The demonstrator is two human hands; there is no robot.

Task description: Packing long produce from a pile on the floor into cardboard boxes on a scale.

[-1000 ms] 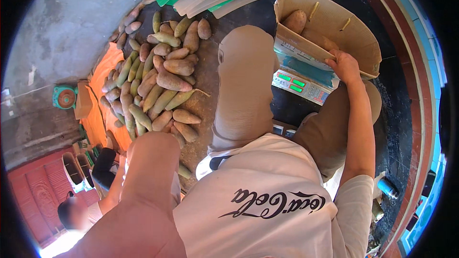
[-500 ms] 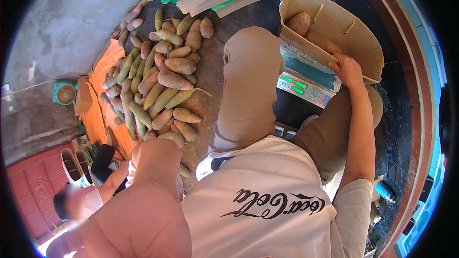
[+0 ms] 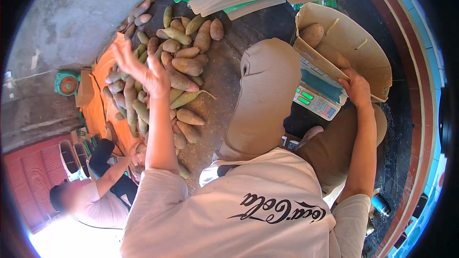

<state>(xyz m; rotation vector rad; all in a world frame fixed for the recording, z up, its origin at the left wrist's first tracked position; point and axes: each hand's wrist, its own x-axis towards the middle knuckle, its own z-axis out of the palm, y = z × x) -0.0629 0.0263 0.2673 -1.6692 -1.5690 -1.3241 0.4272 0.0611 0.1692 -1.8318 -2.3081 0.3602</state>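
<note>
knee (image 3: 270, 74) between tuber pile (image 3: 189, 67) and cardboard box (image 3: 366, 59)

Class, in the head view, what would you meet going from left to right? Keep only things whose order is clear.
Round green machine, wearer's left hand, wearer's left knee, scale, wearer's right hand, blue can.

Left fingers (image 3: 128, 61) spread over heaped tubers (image 3: 189, 66), right fingers (image 3: 347, 85) gripping a cardboard carton (image 3: 370, 57), lit scale (image 3: 319, 105) beside it
</note>
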